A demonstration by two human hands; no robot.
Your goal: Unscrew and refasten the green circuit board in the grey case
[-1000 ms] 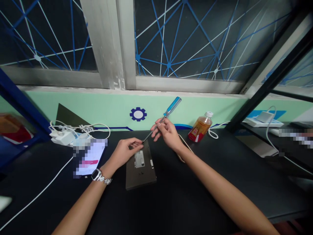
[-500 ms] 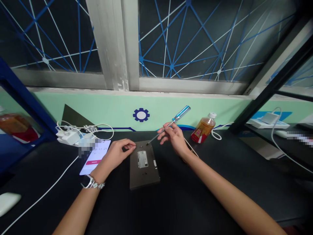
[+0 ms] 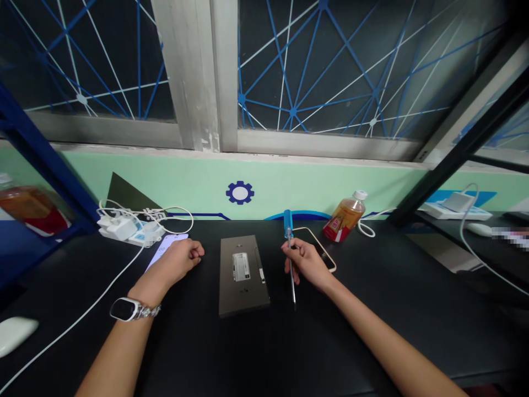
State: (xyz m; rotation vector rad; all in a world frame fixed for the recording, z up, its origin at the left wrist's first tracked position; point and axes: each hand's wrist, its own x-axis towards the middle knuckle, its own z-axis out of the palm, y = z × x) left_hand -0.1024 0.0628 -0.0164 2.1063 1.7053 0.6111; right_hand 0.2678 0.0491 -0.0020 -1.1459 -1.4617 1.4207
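My right hand (image 3: 306, 260) is closed around a screwdriver (image 3: 291, 275) with a clear blue handle. The handle points up and away, and the metal shaft slants down toward me, its tip apart from the box. Left of it, a flat grey-brown box-like device (image 3: 231, 292) lies on the black table, with a white label and small dark openings on its upper face. Neither hand touches it. Over a lit phone (image 3: 168, 242), my left hand (image 3: 182, 258) has its fingers curled in; what they hold, if anything, is hidden. A watch (image 3: 124, 309) is on that wrist.
A second phone (image 3: 317, 242) in a pale case lies behind my right hand, near a bottle of amber drink (image 3: 345, 216). White chargers and a power strip (image 3: 128, 230) sit at the back left. A white cable (image 3: 85, 311) crosses the left side, near a white mouse (image 3: 17, 334).
My right hand has moved the screwdriver off the device and turned it tip toward me. My left hand has drawn back leftward from the device's edge, fingers more curled.
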